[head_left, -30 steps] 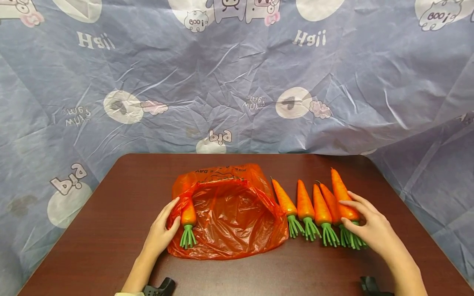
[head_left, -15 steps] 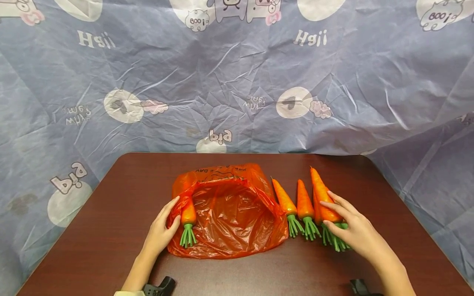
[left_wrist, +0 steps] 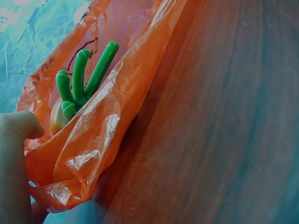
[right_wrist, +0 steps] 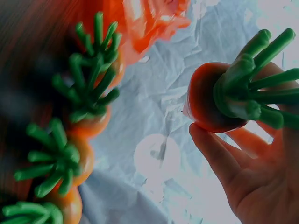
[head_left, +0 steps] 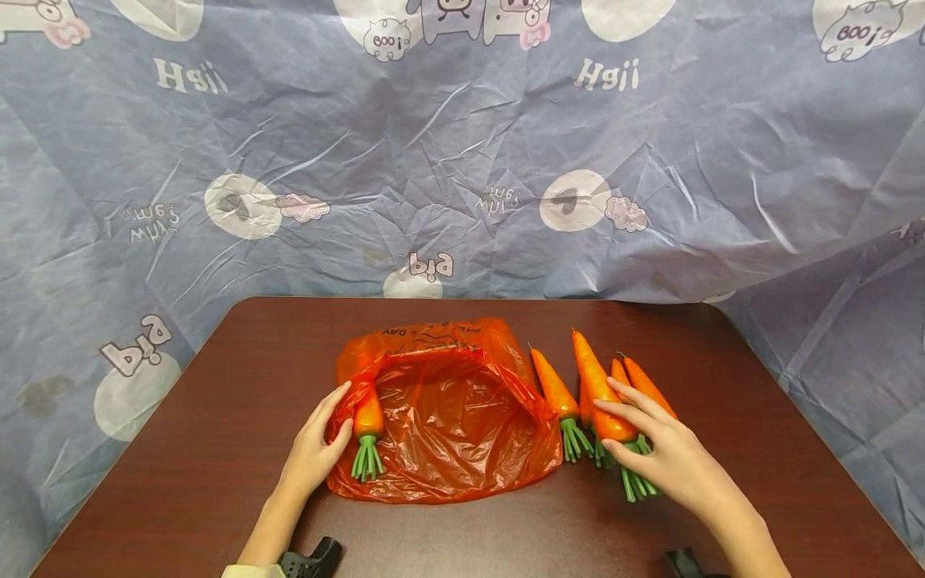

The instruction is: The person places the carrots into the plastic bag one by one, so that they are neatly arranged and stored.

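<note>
Right hand (head_left: 665,453): grasps one carrot (head_left: 601,405) near its thick end, raised above the surface (head_left: 202,449), tip pointing away. Left hand (head_left: 314,445): pinches the left edge of one red bag (head_left: 455,433), mouth open toward the near side. Bagged carrot (head_left: 368,419): lies at the bag's left, partly inside. Four loose carrots (head_left: 552,385): lie in a row right of the bag. Printed cloth (head_left: 462,120): hangs behind.

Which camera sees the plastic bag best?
The head view: it shows nearly the whole plastic bag and looks inside. The left wrist view has a close-up part; the right wrist view, only a bit.
</note>
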Demonstrator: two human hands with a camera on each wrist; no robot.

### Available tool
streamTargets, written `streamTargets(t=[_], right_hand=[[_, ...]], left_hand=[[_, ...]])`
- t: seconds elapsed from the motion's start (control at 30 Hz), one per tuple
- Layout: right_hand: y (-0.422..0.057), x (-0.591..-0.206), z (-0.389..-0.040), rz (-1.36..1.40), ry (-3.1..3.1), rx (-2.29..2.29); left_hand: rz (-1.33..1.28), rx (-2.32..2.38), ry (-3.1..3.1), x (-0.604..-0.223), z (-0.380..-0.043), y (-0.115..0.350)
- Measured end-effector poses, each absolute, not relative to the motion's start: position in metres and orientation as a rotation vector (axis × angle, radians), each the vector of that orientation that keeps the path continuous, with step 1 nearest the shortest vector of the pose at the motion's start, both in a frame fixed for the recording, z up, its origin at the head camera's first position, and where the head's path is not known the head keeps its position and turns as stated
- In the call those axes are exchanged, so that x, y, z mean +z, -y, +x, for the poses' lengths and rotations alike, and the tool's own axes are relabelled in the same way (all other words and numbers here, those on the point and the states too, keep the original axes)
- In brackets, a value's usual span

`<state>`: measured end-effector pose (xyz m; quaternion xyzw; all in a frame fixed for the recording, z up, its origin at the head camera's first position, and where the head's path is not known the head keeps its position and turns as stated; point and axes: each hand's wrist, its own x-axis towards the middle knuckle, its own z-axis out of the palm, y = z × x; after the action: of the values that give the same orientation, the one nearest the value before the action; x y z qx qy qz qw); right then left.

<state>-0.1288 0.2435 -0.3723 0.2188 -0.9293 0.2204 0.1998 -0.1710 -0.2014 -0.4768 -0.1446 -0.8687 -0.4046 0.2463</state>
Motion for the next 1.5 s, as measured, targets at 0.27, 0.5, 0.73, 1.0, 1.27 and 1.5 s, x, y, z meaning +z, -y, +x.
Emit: streamTargets(t=[0.27,0.5,0.73,1.0,1.27,1.5], right_hand=[[-0.225,-0.367,-0.124,0.746,2.530,0.619],[-0.212,-0.366,-0.120,0.818,2.535,0.616],[-0.197,-0.365,-0.119,0.935,2.524,0.618],[-0.183,-0.371,-0.118,1.050,2.581,0.730],[-0.171,-0.377,-0.120,1.104,2.618,0.779],[-0.161,-0.382,-0.125,1.134,2.642,0.790]], left_hand=[[-0.399,-1.100,2.358,-0.478,-0.172,0.202],[-0.416,-1.102,2.354,-0.477,-0.172,0.201],[-0.397,-1.096,2.361,-0.476,-0.172,0.202],[-0.386,-1.103,2.376,-0.475,-0.172,0.202],[-0.379,-1.087,2.382,-0.477,-0.171,0.202],[-0.387,-1.087,2.382,-0.477,-0.171,0.201]])
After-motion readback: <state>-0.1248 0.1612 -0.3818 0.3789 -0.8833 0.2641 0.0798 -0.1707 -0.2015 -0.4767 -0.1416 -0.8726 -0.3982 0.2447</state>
